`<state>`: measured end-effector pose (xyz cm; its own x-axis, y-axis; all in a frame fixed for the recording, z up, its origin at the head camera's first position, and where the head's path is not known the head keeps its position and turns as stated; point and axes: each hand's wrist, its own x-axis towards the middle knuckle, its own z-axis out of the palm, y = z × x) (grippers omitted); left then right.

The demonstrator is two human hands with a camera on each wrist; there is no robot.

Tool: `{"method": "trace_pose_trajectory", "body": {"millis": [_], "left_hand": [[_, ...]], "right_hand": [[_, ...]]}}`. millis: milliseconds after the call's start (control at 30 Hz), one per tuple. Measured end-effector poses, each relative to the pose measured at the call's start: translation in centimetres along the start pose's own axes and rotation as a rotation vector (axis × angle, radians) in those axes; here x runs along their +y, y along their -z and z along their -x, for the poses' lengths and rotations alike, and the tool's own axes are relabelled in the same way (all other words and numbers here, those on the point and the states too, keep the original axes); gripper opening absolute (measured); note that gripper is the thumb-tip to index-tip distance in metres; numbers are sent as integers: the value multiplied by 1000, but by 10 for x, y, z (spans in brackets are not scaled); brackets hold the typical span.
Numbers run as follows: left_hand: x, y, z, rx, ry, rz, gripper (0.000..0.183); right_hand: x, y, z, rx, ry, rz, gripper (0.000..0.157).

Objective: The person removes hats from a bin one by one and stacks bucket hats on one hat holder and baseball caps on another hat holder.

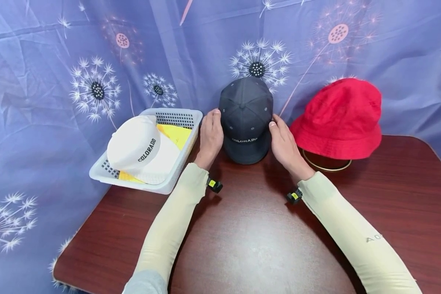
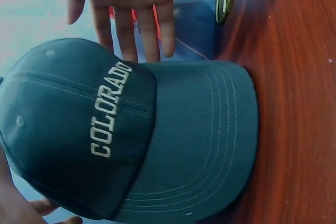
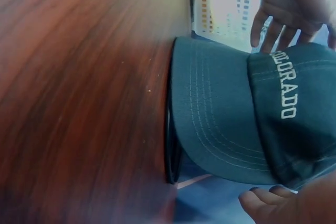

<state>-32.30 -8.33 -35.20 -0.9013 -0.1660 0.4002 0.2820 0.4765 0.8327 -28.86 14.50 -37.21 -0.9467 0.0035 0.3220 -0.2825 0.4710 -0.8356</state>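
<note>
A dark cap [image 1: 245,110] with COLORADO lettering sits upright at the back middle of the table, brim toward me. My left hand [image 1: 211,132] is at the cap's left side and my right hand [image 1: 284,143] at its right side. In the left wrist view the right hand [image 2: 134,9] has straight, spread fingers, their tips right at the cap's edge. The left hand [image 3: 294,9], seen in the right wrist view, also has its fingers extended beside the crown. Part of a dark ring [image 3: 171,166] shows under the brim.
To the left, a light plastic basket [image 1: 95,173] contains a white COLORADO cap [image 1: 136,143] and something yellow [image 1: 176,134]. A red bucket hat [image 1: 343,118] sits on a gold ring stand [image 1: 327,169] at the right. A blue dandelion-print curtain [image 1: 198,53] hangs behind the brown table [image 1: 257,228].
</note>
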Motion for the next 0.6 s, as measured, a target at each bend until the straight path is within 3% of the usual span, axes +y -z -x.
{"method": "trace_pose_trajectory", "body": {"millis": [300,600], "left_hand": [[13,16,14,-40,-34,5,53],[32,37,25,-82,-35,119,48]], "right_hand": [[-8,4,14,39,47,42,57],[-20,2,28,67,21,54,54]]}}
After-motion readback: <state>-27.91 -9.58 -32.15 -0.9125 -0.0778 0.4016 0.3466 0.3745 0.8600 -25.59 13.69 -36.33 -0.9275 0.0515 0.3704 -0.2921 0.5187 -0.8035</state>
